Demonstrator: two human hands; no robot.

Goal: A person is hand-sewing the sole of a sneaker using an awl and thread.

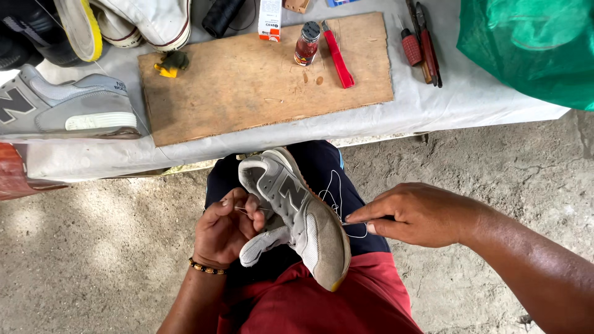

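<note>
A grey sneaker [297,216] lies sole-side up across my lap, toe pointing toward me. My left hand [226,229] grips its side near the heel, fingers curled at the edge of the sole where a thin white thread comes out. My right hand [417,213] sits to the right of the shoe and pinches a thin tool or needle between thumb and forefinger. The white thread [337,198] loops loosely from the shoe to that hand over my dark shorts.
A low table covered in grey cloth [433,105] carries a brown board [260,80], a small bottle [306,43], a red cutter [337,59], screwdrivers [421,43], a second grey sneaker [68,105], white shoes [148,21] and a green plastic bag [532,43]. Concrete floor lies all around.
</note>
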